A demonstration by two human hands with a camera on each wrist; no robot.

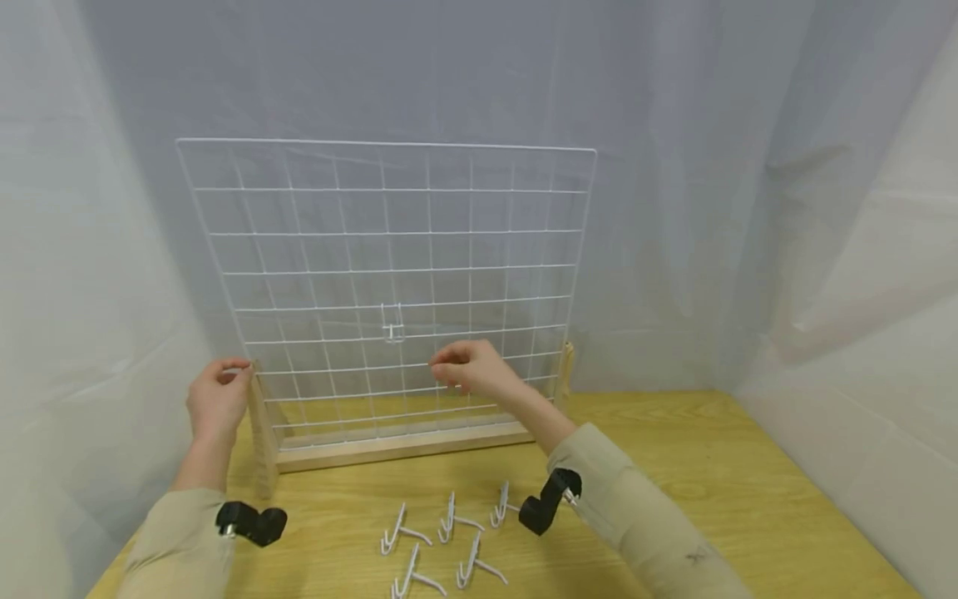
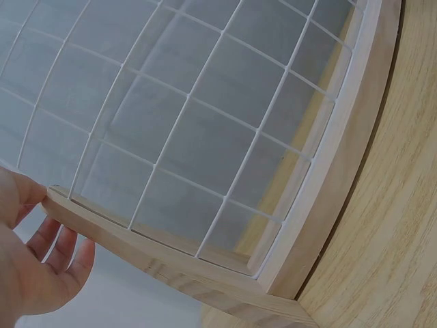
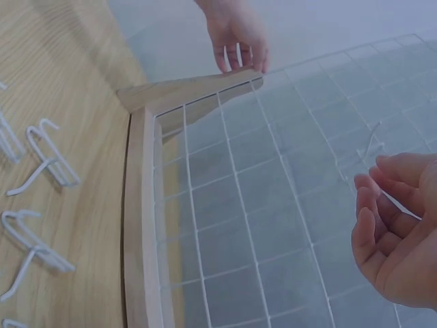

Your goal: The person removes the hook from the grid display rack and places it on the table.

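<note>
A white wire grid panel (image 1: 449,208) stands upright in a wooden stand (image 1: 404,449). My left hand (image 1: 219,398) pinches the top of the stand's left post (image 2: 102,225) with thumb and fingertips. One white double-wire hook (image 1: 392,331) hangs on the grid a little left of its middle. My right hand (image 1: 475,368) is in front of the grid, just right of and below that hook, fingers loosely bent and nothing between them. In the right wrist view, the hung hook (image 3: 369,143) shows just beyond the right fingertips.
Several white hooks (image 1: 449,517) lie on the wood-grain table (image 1: 674,466) in front of the stand, the nearest one below my right forearm. The stand's right post (image 1: 565,370) is behind my right forearm. Pale sheeting (image 1: 674,208) hangs behind and on both sides.
</note>
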